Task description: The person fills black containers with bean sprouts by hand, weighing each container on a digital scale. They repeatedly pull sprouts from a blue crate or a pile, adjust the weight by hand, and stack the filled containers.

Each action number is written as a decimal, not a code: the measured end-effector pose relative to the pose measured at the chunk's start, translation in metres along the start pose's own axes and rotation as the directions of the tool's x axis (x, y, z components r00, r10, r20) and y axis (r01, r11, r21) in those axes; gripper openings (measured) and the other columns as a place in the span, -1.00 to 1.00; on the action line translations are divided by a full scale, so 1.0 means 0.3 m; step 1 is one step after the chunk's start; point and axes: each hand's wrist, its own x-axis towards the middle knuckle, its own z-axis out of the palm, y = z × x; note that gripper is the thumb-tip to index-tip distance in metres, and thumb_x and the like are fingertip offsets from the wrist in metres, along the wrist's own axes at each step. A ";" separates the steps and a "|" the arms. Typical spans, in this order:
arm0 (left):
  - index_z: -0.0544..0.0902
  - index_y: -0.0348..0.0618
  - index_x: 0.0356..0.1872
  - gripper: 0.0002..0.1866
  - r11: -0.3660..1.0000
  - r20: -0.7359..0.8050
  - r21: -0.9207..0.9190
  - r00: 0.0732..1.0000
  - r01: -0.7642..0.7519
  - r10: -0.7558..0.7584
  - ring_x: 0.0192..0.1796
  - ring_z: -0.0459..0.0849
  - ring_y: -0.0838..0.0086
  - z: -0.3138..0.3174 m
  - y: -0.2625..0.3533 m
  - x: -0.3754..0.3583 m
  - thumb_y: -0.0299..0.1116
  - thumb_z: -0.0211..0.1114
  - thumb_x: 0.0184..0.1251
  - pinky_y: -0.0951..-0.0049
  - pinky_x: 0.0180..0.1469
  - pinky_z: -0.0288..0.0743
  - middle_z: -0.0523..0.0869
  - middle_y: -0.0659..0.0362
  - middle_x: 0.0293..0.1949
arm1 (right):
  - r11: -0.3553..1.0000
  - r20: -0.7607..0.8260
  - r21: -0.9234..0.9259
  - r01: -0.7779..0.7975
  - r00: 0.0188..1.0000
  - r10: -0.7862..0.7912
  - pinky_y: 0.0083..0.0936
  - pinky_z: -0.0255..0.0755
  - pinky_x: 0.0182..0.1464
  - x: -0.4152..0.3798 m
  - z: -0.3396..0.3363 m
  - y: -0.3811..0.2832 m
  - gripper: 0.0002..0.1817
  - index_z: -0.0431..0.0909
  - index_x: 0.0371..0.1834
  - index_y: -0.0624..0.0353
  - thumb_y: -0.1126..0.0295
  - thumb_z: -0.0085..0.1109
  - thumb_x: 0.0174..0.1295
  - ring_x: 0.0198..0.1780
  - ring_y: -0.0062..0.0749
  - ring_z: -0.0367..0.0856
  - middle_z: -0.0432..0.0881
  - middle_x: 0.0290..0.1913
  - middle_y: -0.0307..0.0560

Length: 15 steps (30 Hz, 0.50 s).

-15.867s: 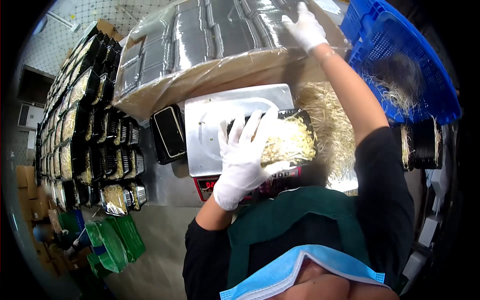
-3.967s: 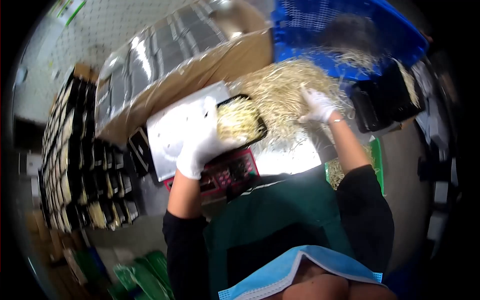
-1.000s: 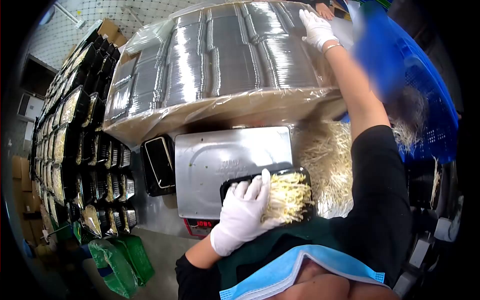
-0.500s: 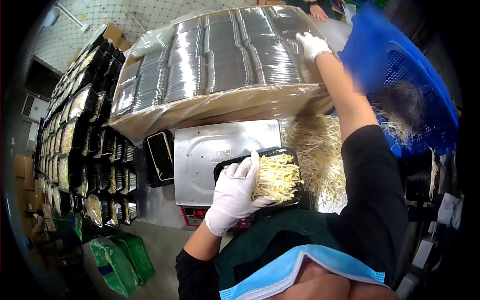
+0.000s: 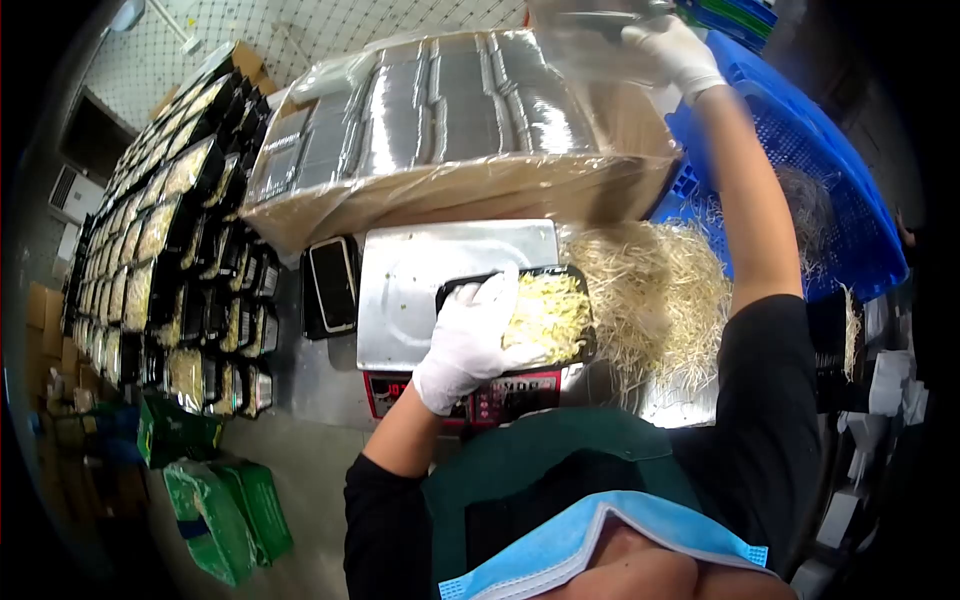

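Observation:
A black tray of yellow-topped bean sprouts (image 5: 545,318) is under my left hand (image 5: 465,340), gloved in white, which grips its left part over the scale's metal plate (image 5: 395,290). My right hand (image 5: 680,55), also gloved, is raised at the top right and holds a clear plastic lid (image 5: 590,30), blurred by motion. Below it stands a box lined with clear film (image 5: 470,190), filled with stacks of clear lids (image 5: 465,120). Loose sprouts (image 5: 650,300) lie in a heap right of the scale.
Many filled sprout trays (image 5: 150,240) are stacked at the left. A phone (image 5: 333,285) rests in a black tray beside the scale. Blue crates (image 5: 850,220) stand at the right, and green bags (image 5: 225,515) lie on the floor at the lower left.
My right hand has risen from the box with a clear lid. The blue object at the upper right is gone from there. My left hand still grips the tray, in a slightly shifted view.

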 end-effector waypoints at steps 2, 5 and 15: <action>0.28 -0.55 0.28 0.06 0.994 -0.037 -0.105 0.999 -0.018 0.014 0.08 0.55 0.03 0.012 -0.010 -0.001 0.12 0.47 -0.11 0.17 0.18 0.33 0.56 -0.15 0.09 | 0.809 0.147 0.500 -0.309 0.951 0.273 -0.53 0.45 -0.20 0.056 0.117 0.067 -0.53 0.60 -0.02 0.08 -0.06 0.21 0.23 -0.21 -0.51 0.58 0.64 -0.19 -0.25; 0.24 -0.48 0.32 0.11 0.999 -0.011 0.014 0.999 0.045 -0.045 0.05 0.50 0.10 -0.019 0.032 0.012 0.31 0.32 -0.06 0.04 0.18 0.21 0.53 -0.11 0.10 | 0.546 0.202 0.700 -0.461 0.861 0.468 -0.53 0.46 -0.08 -0.049 0.371 0.069 -0.47 0.59 0.12 0.01 0.00 0.34 0.13 -0.01 -0.47 0.60 0.66 0.01 -0.20; 0.15 -0.41 0.37 -0.16 0.956 -0.410 -0.286 0.892 0.071 -0.189 0.24 0.41 -0.07 0.004 -0.045 -0.185 -0.25 0.39 0.15 0.11 0.31 0.21 0.40 -0.25 0.22 | 0.776 -0.135 -0.589 -0.227 0.974 0.182 -0.34 0.52 -0.22 0.109 0.508 0.247 -0.64 0.61 -0.12 0.26 0.16 0.08 0.28 -0.25 -0.27 0.68 0.70 -0.20 0.01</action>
